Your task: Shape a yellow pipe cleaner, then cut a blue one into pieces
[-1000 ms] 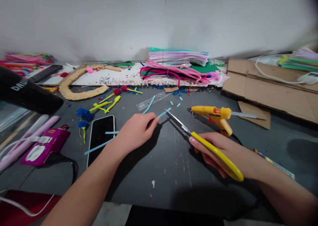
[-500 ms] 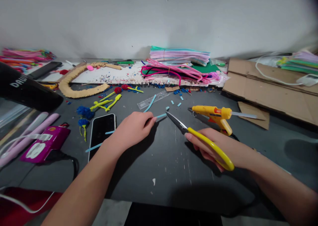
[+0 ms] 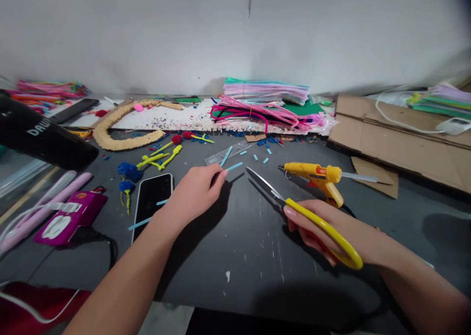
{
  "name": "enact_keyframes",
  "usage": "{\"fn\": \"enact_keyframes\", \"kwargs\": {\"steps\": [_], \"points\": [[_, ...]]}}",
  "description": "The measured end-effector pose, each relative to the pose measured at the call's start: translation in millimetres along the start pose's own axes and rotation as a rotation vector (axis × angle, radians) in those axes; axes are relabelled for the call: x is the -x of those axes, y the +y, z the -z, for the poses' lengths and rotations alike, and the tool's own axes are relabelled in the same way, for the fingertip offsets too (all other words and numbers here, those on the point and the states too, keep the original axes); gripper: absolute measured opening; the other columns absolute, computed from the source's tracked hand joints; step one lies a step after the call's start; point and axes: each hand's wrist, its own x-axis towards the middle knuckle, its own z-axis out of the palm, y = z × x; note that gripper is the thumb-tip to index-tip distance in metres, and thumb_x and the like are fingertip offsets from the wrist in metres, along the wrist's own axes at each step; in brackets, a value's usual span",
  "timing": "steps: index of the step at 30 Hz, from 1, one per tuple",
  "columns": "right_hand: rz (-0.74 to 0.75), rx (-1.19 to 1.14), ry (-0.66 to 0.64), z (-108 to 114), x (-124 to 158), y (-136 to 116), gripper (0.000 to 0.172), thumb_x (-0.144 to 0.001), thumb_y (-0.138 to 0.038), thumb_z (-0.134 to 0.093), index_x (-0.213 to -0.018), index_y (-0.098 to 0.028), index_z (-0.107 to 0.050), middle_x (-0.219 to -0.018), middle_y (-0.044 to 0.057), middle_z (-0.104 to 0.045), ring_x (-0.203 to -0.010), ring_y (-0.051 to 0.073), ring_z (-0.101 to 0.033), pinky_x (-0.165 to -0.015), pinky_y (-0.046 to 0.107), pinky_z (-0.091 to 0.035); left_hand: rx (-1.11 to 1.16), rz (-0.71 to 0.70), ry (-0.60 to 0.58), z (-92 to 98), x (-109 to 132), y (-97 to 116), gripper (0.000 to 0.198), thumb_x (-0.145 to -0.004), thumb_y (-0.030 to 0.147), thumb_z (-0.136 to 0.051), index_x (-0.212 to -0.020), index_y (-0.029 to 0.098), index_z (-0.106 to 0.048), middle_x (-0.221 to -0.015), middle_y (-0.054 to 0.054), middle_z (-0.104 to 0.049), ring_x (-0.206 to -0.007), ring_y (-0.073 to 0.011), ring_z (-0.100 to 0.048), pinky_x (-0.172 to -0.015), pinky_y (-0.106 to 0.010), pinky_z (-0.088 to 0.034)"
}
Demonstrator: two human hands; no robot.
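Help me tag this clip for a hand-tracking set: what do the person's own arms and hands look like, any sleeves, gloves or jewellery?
The left hand and right hand are bare, without gloves. Both forearms are uncovered as far as the picture's lower edge, so no sleeve shows. No ring, watch, bracelet or marking is visible on either.

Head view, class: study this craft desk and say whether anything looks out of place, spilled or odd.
Yes. A phone lies screen-up among the craft scraps, and the blue strip pinched in the left hand runs across it. Small blue offcuts are scattered beyond the scissors held in the right hand.
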Motion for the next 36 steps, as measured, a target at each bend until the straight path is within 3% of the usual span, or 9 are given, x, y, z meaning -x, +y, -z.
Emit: {"fn": "enact_keyframes", "kwargs": {"steps": [6, 18, 27, 36], "points": [[0.039, 0.021, 0.006, -1, -1, 8, 0.053, -0.091, -0.07, -0.04, -0.092, -0.018, -0.054, -0.062, -0.005, -0.049, -0.043, 0.008, -0.046, -0.039, 0.019, -0.038, 0.064, -0.047, 0.038, -9.3, 0, 8, 0.031, -0.099, 0.037, -0.04, -0.084, 0.018, -0.06, -0.074, -0.001, -0.063, -0.068, -0.0146, -0.055, -0.064, -0.027, -0.032], [0.0, 0.05, -0.007, -5, 5, -18, 0.054, -0.089, -0.071, -0.042, -0.089, -0.017, -0.051, -0.061, -0.005, -0.047, -0.045, 0.008, -0.044, -0.042, 0.02, -0.038, 0.082, -0.083, 0.003, -14.6, 1, 10, 0.032, -0.1, 0.038, -0.038, -0.085, 0.019, -0.059, -0.075, -0.001, -0.062, -0.07, -0.0148, -0.055, -0.065, -0.027, -0.033], [0.049, 0.008, 0.013, -5, -2, 3, 0.045, -0.091, -0.063, -0.047, -0.087, -0.019, -0.053, -0.059, -0.006, -0.047, -0.042, 0.007, -0.044, -0.038, 0.017, -0.037, 0.07, -0.093, -0.011, -15.6, 0, 11, 0.031, -0.1, 0.038, -0.038, -0.086, 0.019, -0.059, -0.075, -0.001, -0.061, -0.07, -0.0143, -0.055, -0.065, -0.027, -0.033], [0.019, 0.007, 0.016, -6, 0, -6, 0.049, -0.088, -0.067, -0.05, -0.084, -0.018, -0.053, -0.059, -0.005, -0.047, -0.042, 0.007, -0.045, -0.038, 0.018, -0.037, 0.061, -0.099, -0.016, -15.8, 1, 11, 0.032, -0.1, 0.037, -0.038, -0.086, 0.019, -0.06, -0.076, -0.001, -0.063, -0.071, -0.0144, -0.056, -0.065, -0.027, -0.034]]}}
